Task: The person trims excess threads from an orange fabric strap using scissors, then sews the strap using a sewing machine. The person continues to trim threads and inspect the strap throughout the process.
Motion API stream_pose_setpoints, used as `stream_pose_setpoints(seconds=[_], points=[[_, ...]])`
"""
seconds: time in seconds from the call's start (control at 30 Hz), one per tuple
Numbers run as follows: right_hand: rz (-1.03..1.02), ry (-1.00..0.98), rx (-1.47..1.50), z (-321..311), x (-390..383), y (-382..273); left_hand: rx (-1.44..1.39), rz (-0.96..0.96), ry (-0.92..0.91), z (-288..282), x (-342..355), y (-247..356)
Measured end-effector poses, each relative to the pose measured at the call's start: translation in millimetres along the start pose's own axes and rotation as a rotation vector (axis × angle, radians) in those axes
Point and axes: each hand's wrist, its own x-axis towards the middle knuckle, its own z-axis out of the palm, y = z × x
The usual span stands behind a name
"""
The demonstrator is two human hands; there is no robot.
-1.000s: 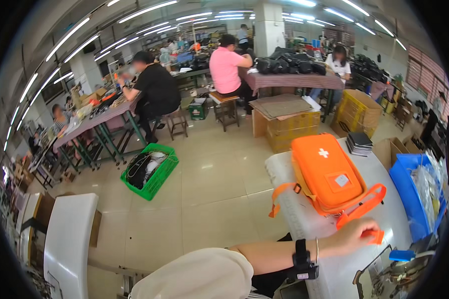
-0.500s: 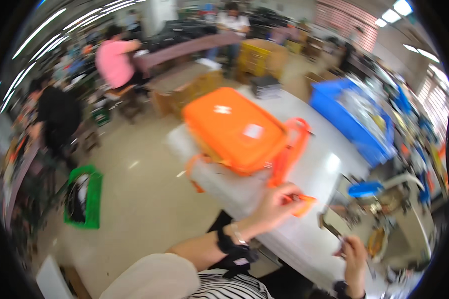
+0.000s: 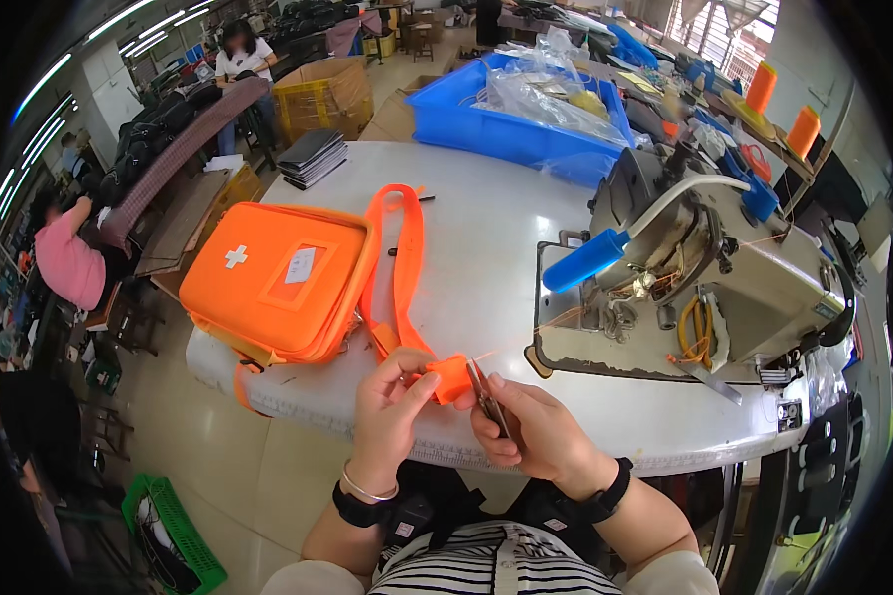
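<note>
My left hand [image 3: 387, 412] pinches the end of an orange strap [image 3: 404, 268] at the table's front edge. The strap runs back to an orange zip bag [image 3: 278, 280] with a white cross, lying flat on the white table [image 3: 486, 238]. My right hand [image 3: 531, 431] holds small metal thread snips [image 3: 484, 395], their tips right at the strap end [image 3: 451, 377]. An orange thread leads from there toward the sewing machine [image 3: 704, 268].
A blue bin [image 3: 466, 124] with plastic bags stands at the table's far side, dark folded pieces [image 3: 311, 157] beside it. Cardboard boxes [image 3: 322, 94] and seated workers [image 3: 67, 260] are on the left. A green basket [image 3: 174, 540] sits on the floor.
The view has swung right and down to the sewing table. My right hand has come in with snips and both hands now meet at the strap end near the table's front edge.
</note>
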Motion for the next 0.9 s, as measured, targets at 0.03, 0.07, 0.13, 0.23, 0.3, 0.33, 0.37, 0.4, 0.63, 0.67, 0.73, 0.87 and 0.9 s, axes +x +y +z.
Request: stream_pose_setpoints(seconds=[0.03,0.07,0.13,0.23,0.3,0.33,0.37,0.4,0.63,0.67,0.73,0.87,0.9], points=[[0.006,0.004,0.009,0,1,-2,0.018,0.025,-0.002,-1,0,-2],[0.013,0.008,0.018,2,3,-3,0.02,0.031,-0.009,-2,1,-4],[0.016,0.009,0.015,1,4,-2,0.025,0.048,-0.021,-2,1,-5],[-0.004,0.0,0.011,-2,5,0,0.051,0.077,-0.052,-3,2,-4],[-0.03,-0.008,0.048,-3,1,2,0.07,0.101,-0.053,-3,0,-1],[-0.145,0.073,-0.076,-2,1,3,0.082,0.11,-0.055,-2,0,0],[-0.26,0.154,-0.199,1,1,5,0.077,0.108,-0.073,0,-1,2],[-0.376,0.236,-0.323,4,3,7,0.072,0.106,-0.091,4,-1,4],[-0.362,0.171,-0.222,-8,2,7,0.221,0.147,-0.17,17,1,13],[-0.359,0.168,-0.184,-9,0,5,0.201,0.118,-0.165,17,2,13],[-0.353,0.166,-0.107,-11,-3,1,0.16,0.056,-0.155,17,3,14],[-0.405,0.227,-0.242,-16,-8,-1,0.192,-0.053,-0.205,20,2,18],[-0.435,0.275,-0.335,-17,-9,-1,0.216,-0.131,-0.201,22,1,22]])
